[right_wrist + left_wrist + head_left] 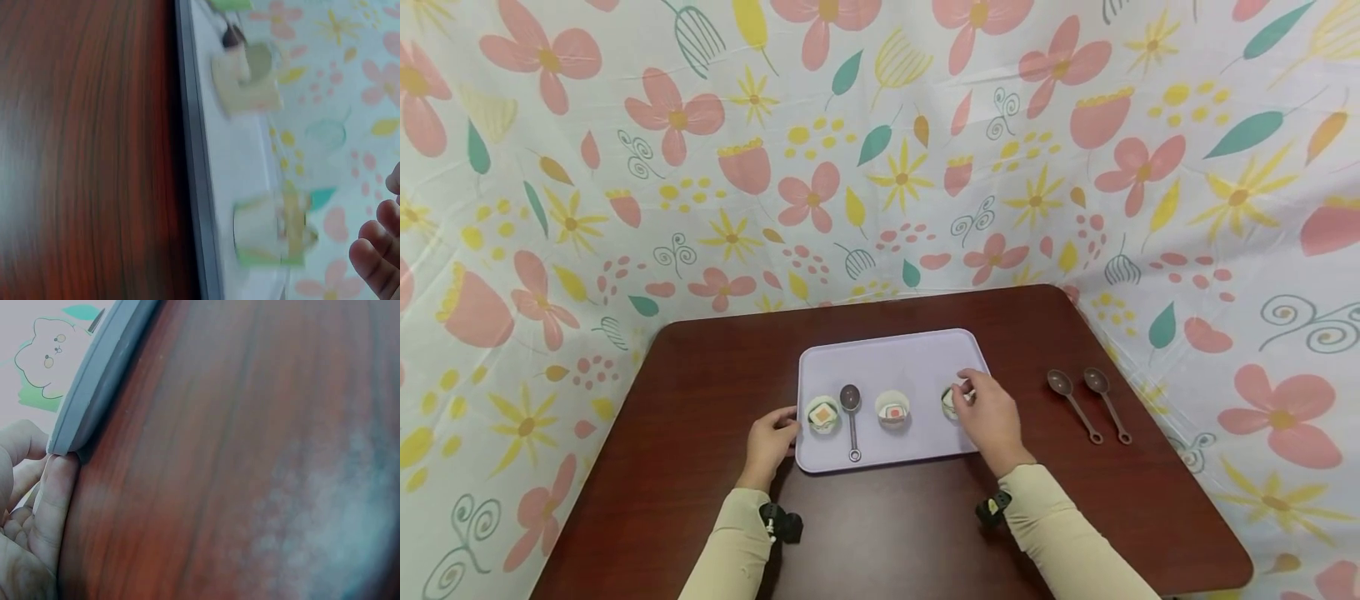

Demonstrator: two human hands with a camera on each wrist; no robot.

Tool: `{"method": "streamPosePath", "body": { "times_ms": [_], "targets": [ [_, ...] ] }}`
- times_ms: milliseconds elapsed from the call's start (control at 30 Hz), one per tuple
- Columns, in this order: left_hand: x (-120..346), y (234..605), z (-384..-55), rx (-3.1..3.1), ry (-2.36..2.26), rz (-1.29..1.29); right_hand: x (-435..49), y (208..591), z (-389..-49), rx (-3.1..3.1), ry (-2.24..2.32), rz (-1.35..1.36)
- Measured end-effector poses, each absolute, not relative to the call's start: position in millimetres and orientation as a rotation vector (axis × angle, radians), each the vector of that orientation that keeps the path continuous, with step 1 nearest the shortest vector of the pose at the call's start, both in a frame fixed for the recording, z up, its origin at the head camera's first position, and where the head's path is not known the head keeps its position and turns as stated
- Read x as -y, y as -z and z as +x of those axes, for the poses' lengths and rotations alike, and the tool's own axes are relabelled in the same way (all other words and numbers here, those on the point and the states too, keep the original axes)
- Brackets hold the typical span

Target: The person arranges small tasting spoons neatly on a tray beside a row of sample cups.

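The lilac tray [917, 362] lies on a dark wooden table [700, 400], its far side near the table's far edge. The left hand [769, 442] pinches the tray's left edge toward its near left corner. The right hand [992, 417] reaches over the right cup [949, 404], near the tray's right edge; its fingers are loosely bent and apart from the cup in the right wrist view, with nothing visible in them. The left cup [823, 414] stands by the tray's left edge, and the middle cup [892, 410] is well apart from both. Between those two lies a brown spoon [850, 397], handle toward the near edge. Two matching spoons [1060, 382] lie near the table's right edge.
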State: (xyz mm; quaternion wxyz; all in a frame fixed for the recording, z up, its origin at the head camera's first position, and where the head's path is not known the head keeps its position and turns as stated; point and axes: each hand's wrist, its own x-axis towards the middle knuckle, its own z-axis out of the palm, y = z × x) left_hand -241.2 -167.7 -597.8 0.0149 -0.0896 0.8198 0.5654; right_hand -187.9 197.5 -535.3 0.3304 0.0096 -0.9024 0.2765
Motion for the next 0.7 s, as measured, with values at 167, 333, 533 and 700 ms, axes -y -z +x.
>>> {"method": "streamPosePath", "body": {
  "times_ms": [167,333,533,700],
  "targets": [
    [167,599,-242,-2.558,-1.755,-0.271,-234,539,-185,2.401,-0.691,-0.077],
    [167,597,-241,-2.56,-1.748,-0.287,-271,546,-182,2.46,-0.659,-0.168],
    [168,596,-240,-2.558,-1.753,-0.28,-311,563,-179,2.447,-0.693,-0.212],
    [167,595,-239,-2.558,-1.753,-0.281,-339,572,-171,2.47,-0.758,-0.31]
  ]
}}
